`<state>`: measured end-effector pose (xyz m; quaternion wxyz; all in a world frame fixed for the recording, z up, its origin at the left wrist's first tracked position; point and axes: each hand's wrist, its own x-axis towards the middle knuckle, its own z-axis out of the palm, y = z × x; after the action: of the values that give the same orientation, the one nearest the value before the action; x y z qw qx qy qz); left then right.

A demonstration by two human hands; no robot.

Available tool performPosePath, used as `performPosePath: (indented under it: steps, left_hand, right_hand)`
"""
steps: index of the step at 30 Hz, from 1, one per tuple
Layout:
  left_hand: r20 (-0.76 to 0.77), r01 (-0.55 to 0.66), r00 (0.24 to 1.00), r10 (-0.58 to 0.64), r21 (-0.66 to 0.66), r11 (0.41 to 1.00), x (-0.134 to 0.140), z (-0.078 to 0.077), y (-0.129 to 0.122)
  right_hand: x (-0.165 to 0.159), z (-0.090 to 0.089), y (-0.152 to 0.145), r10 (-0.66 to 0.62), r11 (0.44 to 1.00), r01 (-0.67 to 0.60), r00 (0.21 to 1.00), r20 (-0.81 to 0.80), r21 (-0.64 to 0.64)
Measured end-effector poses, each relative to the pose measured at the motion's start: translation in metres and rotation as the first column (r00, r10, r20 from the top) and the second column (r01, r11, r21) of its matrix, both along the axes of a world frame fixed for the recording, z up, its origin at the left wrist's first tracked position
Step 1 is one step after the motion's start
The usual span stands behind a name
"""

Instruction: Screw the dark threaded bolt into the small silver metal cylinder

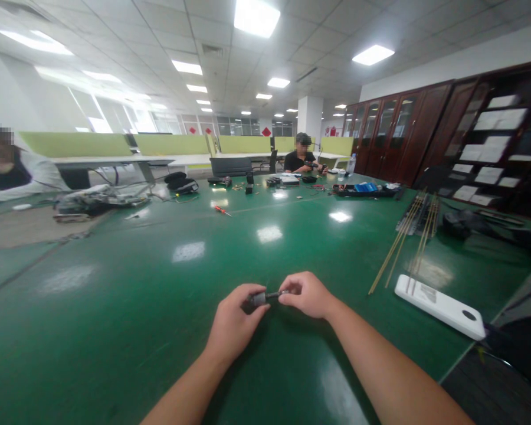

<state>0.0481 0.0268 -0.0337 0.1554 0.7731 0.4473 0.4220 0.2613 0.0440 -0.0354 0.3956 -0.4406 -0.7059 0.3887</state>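
Note:
Just above the green tabletop [159, 330], my left hand [233, 316] is closed round a small grey and dark cylindrical part [259, 298]. From its right end a thin dark rod [272, 294] sticks out. My right hand [307, 295] pinches the far end of that rod between thumb and fingertips. Both hands are close together, joined by this piece. What exactly the piece is, I cannot make out, and my fingers cover parts of it.
At the right lie a white flat case [442, 308] and several thin wooden sticks [396, 248]. Farther off are a red screwdriver [222, 211], a black tray [366, 190] and a black pouch [181, 183]. One person [301, 156] sits across the table, another [17, 165] at the left.

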Motion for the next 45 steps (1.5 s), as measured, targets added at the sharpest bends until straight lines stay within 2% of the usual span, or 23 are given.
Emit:
performPosePath:
  steps: [10,36,41,45]
  left_hand:
    - [0.018,0.006,1.0,-0.006,-0.01,1.0,0.0,0.001,0.0]
    - [0.073,-0.036,0.996,0.042,-0.079,0.996,0.0,0.004,0.0]
    - [0.108,-0.1,0.988,0.111,-0.102,0.99,-0.003,0.004,0.001]
    - [0.184,-0.201,0.957,0.224,-0.138,0.97,-0.005,0.006,0.004]
  right_hand:
    - [0.0,-0.002,0.0,0.004,1.0,-0.004,0.999,-0.05,-0.012]
    - [0.005,-0.005,0.004,-0.046,0.999,0.047,0.997,-0.056,0.014]
    - [0.009,-0.004,0.006,-0.098,0.995,0.099,0.993,-0.059,0.015]
    - [0.01,-0.007,0.009,-0.114,0.993,0.11,0.983,-0.146,-0.034]
